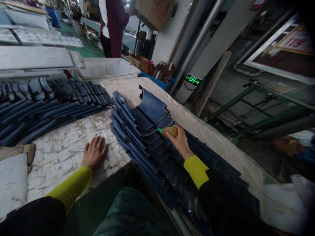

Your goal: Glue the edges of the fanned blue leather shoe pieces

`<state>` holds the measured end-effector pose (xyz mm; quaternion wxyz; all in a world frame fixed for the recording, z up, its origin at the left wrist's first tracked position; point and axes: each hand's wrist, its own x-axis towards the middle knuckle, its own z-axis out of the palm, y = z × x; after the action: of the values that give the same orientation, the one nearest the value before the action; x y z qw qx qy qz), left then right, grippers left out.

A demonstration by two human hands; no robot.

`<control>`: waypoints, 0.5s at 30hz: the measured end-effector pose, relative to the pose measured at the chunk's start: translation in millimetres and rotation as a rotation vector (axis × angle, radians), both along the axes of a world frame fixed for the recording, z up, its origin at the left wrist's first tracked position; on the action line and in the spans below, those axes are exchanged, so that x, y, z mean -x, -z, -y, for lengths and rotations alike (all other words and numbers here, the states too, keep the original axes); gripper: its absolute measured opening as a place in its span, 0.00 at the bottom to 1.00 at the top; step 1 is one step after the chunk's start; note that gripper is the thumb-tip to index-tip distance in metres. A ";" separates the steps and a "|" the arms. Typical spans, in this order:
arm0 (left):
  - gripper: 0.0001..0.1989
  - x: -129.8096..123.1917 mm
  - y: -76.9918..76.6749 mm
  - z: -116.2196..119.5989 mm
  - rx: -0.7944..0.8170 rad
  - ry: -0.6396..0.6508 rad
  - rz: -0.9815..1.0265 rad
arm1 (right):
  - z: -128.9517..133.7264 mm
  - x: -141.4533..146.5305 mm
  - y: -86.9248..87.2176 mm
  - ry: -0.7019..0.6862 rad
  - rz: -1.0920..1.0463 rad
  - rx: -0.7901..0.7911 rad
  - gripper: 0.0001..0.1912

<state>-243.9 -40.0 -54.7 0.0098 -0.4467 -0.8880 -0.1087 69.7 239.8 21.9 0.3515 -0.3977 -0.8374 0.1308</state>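
Observation:
My left hand (94, 152) lies flat on the worn white tabletop (56, 164), fingers a little apart and holding nothing. In my right hand (179, 139) is a small yellowish bottle (169, 131) with a green nozzle, its tip pointing left at the dark blue pieces. These overlapping blue pieces (152, 109) run in a long row from the table's middle towards the lower right, under my right arm. Whether the nozzle touches a piece cannot be made out. More overlapping blue pieces (49, 108) are spread at the left.
A white bin (108, 68) stands beyond the table, beside a blue crate (167, 86) of brown items. Behind the bin, a person (112, 26) in a striped garment stands near a cardboard box (154, 13). A green metal frame (258, 108) is at the right.

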 end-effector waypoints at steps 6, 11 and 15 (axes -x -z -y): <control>0.29 -0.3 -1.5 0.0 0.003 -0.001 0.017 | 9.2 4.6 7.1 -0.003 -0.005 0.048 0.26; 0.29 -0.6 -2.1 0.2 -0.002 0.002 0.010 | 13.1 4.7 14.0 0.038 -0.071 0.153 0.28; 0.29 -0.2 -2.1 -0.3 0.002 -0.003 0.019 | 15.5 4.3 21.2 0.073 -0.140 0.273 0.29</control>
<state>-243.7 -39.7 -52.6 0.0012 -0.4443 -0.8888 -0.1121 65.4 224.4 0.7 0.3560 -0.4617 -0.7704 0.2580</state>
